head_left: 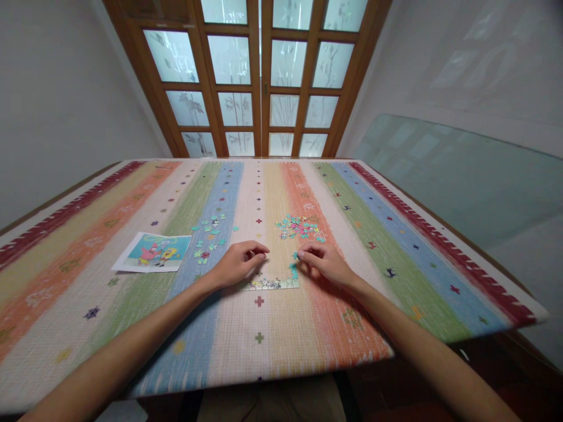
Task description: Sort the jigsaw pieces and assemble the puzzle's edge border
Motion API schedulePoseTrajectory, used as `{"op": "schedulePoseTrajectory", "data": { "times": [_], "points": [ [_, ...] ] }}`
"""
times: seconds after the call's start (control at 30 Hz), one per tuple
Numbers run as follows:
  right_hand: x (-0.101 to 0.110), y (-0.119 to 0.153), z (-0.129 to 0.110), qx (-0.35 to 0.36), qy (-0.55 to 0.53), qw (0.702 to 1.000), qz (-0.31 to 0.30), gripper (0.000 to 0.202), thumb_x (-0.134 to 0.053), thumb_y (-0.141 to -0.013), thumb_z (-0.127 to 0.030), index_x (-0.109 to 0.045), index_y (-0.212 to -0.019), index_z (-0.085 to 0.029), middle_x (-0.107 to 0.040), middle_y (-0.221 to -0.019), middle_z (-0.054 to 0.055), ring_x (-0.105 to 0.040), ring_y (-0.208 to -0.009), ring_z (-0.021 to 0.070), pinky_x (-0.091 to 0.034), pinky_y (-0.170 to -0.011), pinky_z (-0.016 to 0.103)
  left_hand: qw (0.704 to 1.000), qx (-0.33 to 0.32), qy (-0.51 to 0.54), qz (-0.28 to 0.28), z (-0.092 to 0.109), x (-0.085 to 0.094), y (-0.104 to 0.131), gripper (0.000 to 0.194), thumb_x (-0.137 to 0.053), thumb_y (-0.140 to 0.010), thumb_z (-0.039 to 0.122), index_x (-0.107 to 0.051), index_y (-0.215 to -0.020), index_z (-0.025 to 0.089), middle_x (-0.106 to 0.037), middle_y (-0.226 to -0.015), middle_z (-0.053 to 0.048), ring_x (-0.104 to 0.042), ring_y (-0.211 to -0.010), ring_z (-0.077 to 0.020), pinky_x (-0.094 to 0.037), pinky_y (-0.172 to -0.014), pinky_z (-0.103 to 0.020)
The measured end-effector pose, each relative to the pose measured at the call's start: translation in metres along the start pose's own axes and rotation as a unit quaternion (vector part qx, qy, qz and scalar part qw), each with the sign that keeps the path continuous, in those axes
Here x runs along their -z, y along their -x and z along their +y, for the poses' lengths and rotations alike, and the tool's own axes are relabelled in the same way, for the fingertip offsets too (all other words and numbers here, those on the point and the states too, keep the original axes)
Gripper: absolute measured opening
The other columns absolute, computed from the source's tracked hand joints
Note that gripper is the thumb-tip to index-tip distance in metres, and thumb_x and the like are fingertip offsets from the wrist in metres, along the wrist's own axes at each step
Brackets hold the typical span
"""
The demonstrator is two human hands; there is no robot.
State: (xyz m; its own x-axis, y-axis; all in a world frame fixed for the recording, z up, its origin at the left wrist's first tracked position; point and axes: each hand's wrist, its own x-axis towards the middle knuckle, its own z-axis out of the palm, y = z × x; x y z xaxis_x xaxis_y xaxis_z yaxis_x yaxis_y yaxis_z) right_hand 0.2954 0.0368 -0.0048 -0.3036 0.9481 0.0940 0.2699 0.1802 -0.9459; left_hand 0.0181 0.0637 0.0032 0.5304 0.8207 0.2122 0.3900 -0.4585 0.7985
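My right hand [323, 262] pinches a small teal puzzle piece [295, 255] at the upper end of a short teal column of pieces. That column rises from the right end of a joined row of puzzle pieces [272, 283]. Left of the column, my left hand [243, 261] rests over the cloth with its fingers curled; whether they hold anything is hidden. Beyond my right hand lies a pile of loose pieces [299, 227] in teal, pink and yellow. More loose teal pieces [211, 239] are spread beyond my left hand.
A creased picture sheet [153, 253] with cartoon figures lies at the left. The striped tablecloth [237, 351] covers a wide table. Wooden doors with glass panes [264, 88] stand behind it, and a pale green glass panel [461, 176] is at the right.
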Motion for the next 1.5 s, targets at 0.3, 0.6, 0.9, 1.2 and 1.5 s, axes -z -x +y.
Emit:
{"op": "schedulePoseTrajectory", "data": {
  "times": [0.3, 0.6, 0.9, 1.2, 1.5],
  "points": [
    [0.001, -0.002, 0.002, -0.01, 0.012, 1.0, 0.007, 0.038, -0.069, -0.087, -0.056, -0.069, -0.075, -0.02, -0.063, -0.065, 0.003, -0.053, -0.053, 0.0134, -0.041, -0.048, 0.027, 0.994, -0.007, -0.102, 0.047, -0.017, 0.025, 0.021, 0.025, -0.055, -0.095, 0.033, -0.074, -0.102, 0.018, -0.076, -0.096, -0.01, -0.066, -0.081, -0.0209, -0.051, -0.077, -0.038],
    [-0.002, -0.002, 0.007, -0.034, -0.024, 0.999, 0.015, 0.045, -0.07, -0.085, -0.064, -0.068, -0.081, -0.019, -0.059, -0.059, -0.001, -0.049, -0.048, 0.011, -0.036, -0.044, 0.025, 0.976, -0.111, -0.183, 0.035, -0.019, 0.01, 0.027, 0.021, -0.05, -0.1, 0.027, -0.07, -0.103, 0.021, -0.072, -0.091, -0.008, -0.064, -0.086, -0.0222, -0.05, -0.084, -0.042],
    [-0.002, 0.0, 0.007, -0.042, -0.038, 0.998, 0.019, 0.043, -0.068, -0.087, -0.062, -0.066, -0.088, -0.019, -0.073, -0.077, 0.007, -0.065, -0.057, 0.0162, -0.038, -0.044, 0.024, 0.954, -0.182, -0.232, 0.059, -0.013, 0.004, 0.035, 0.023, -0.047, -0.103, 0.027, -0.067, -0.111, 0.018, -0.07, -0.087, -0.008, -0.06, -0.081, -0.0214, -0.047, -0.079, -0.04],
    [0.004, -0.005, 0.009, 0.016, 0.089, 0.996, 0.021, 0.026, -0.066, -0.088, -0.045, -0.073, -0.094, -0.02, -0.071, -0.076, 0.004, -0.057, -0.058, 0.016, -0.044, -0.055, 0.03, 0.948, -0.194, -0.241, 0.072, -0.014, 0.003, 0.036, 0.024, -0.048, -0.102, 0.025, -0.068, -0.112, 0.017, -0.069, -0.083, -0.007, -0.06, -0.078, -0.0207, -0.048, -0.077, -0.039],
    [-0.014, -0.036, -0.01, 0.079, 0.209, 0.973, -0.065, 0.017, -0.063, -0.089, -0.021, -0.08, -0.091, -0.021, -0.076, -0.086, 0.007, -0.063, -0.072, 0.0186, -0.047, -0.068, 0.032, 0.929, -0.15, -0.284, 0.182, -0.04, 0.041, 0.031, 0.022, -0.053, -0.095, 0.024, -0.07, -0.109, 0.017, -0.07, -0.084, -0.007, -0.064, -0.081, -0.0227, -0.053, -0.082, -0.04]
  ]
}}
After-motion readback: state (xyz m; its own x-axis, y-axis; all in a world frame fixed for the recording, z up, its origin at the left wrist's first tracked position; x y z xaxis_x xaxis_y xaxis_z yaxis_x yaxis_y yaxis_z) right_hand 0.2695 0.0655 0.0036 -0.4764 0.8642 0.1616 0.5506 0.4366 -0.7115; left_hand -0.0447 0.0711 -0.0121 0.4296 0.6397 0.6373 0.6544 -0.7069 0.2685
